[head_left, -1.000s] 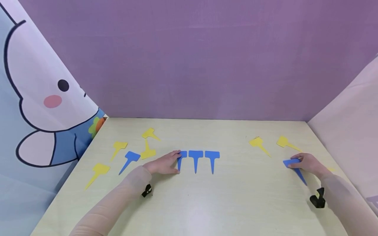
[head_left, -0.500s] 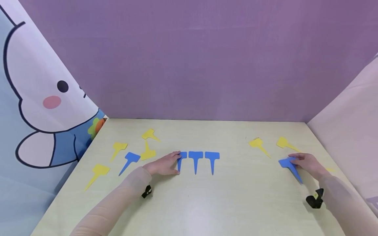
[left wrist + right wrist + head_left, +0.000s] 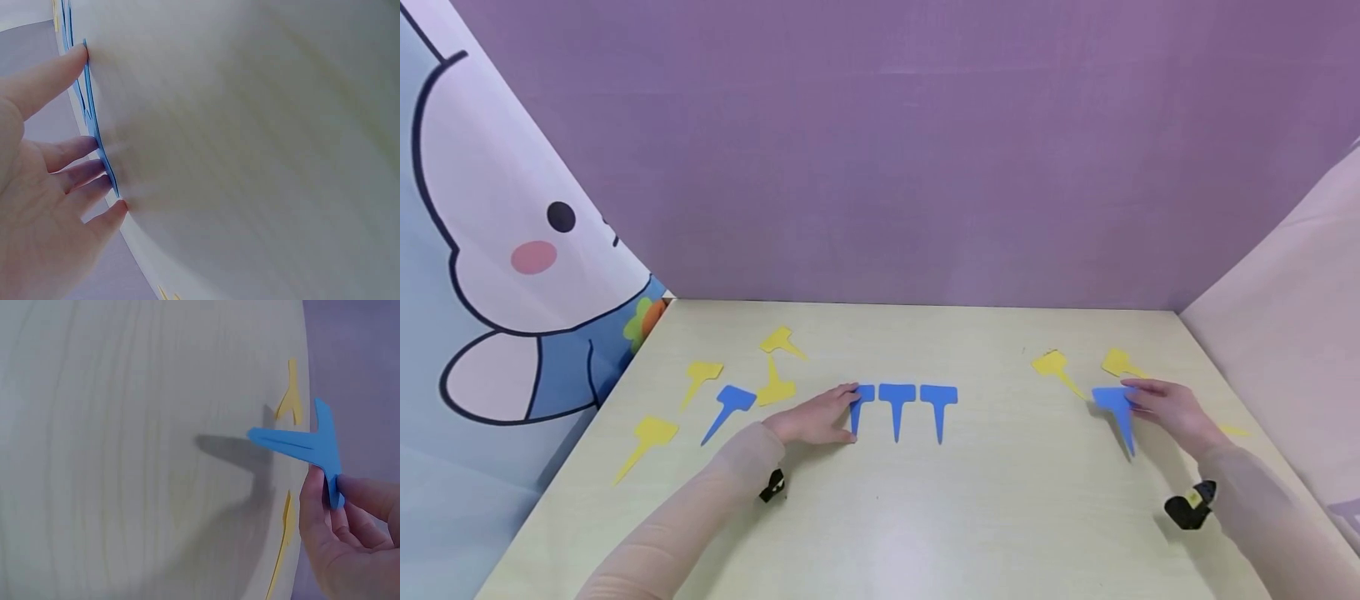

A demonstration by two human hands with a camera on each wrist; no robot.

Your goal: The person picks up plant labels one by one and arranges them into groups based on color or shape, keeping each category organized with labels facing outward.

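Observation:
My right hand pinches a blue T-shaped plant label by one end of its head, between thumb and fingers. In the right wrist view that label is raised off the table and casts a shadow, its stem pointing away from the hand. My left hand rests on the leftmost of three blue labels lying in a row; its fingertips and thumb touch that label with fingers fairly straight. Beside it lie the middle label and the right label, heads away from me.
Another blue label lies slanted left of my left hand. Several yellow labels are scattered left, such as one near the edge. More yellow labels lie right, near my right hand. A purple wall stands behind the pale table.
My right hand has lifted the blue label and moved it left, turning its stem to point more nearly towards me. The left hand stays in place on the leftmost label.

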